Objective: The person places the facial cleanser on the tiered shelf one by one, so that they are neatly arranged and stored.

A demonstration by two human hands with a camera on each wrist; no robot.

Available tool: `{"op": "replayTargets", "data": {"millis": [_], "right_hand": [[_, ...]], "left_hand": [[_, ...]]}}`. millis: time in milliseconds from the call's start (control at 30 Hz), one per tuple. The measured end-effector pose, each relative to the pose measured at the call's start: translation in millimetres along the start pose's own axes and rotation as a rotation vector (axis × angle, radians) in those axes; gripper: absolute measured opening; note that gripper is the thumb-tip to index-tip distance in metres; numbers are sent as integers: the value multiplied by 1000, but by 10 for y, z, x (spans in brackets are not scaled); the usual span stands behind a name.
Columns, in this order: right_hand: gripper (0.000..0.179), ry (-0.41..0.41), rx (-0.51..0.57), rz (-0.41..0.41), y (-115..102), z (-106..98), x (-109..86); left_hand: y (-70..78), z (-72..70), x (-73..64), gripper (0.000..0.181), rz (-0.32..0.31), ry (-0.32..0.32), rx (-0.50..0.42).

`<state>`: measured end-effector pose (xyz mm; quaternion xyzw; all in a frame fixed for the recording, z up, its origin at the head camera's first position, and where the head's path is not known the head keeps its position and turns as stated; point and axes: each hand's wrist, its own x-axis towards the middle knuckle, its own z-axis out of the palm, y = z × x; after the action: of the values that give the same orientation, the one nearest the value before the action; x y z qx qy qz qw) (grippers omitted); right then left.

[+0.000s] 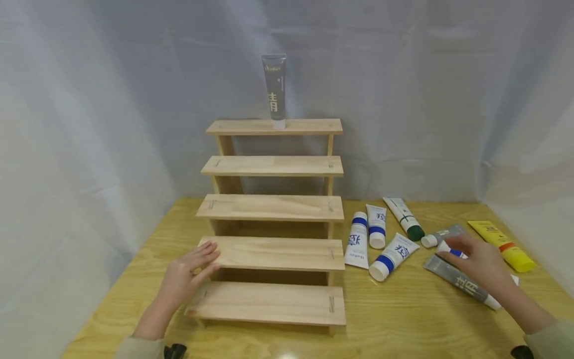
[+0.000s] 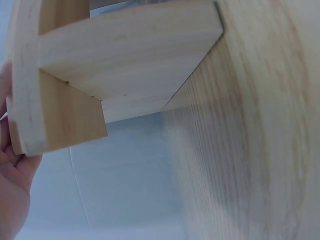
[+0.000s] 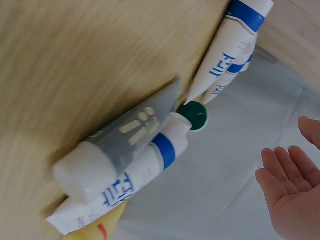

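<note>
My left hand (image 1: 190,267) rests on the left end of the second-lowest step of a wooden stepped shelf (image 1: 273,252). Its fingers lie on the top and its thumb is by the front edge. My right hand (image 1: 482,264) hovers over the tubes at the right, holding nothing, with fingers loosely bent in the right wrist view. Below it lie a grey tube (image 1: 462,281) with a white cap and a white-and-blue tube (image 3: 142,172), partly hidden by the hand in the head view. Another grey tube (image 1: 275,89) stands upright on its cap on the top step.
Beside the shelf lie several white-and-blue tubes (image 1: 357,239) and a white tube with a green cap (image 1: 403,218). Farther right are a second lying grey tube (image 1: 448,233) and a yellow tube (image 1: 502,244). Pale sheeting (image 1: 403,99) hangs around the wooden table (image 1: 385,319).
</note>
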<state>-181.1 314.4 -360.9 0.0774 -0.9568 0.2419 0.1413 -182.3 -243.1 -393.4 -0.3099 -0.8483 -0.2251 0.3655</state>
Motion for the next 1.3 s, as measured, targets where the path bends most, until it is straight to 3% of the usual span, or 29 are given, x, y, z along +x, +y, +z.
{"op": "replayTargets", "data": {"millis": [367, 633, 1300], "right_hand": [[40, -75, -25, 58, 252, 28, -207], [31, -91, -37, 78, 410, 79, -298], [26, -165, -113, 74, 694, 72, -314]], "left_hand": [[-3, 0, 0, 29, 0, 5, -2], [-3, -5, 1, 29, 7, 7, 5], [45, -19, 20, 31, -15, -4, -5]]}}
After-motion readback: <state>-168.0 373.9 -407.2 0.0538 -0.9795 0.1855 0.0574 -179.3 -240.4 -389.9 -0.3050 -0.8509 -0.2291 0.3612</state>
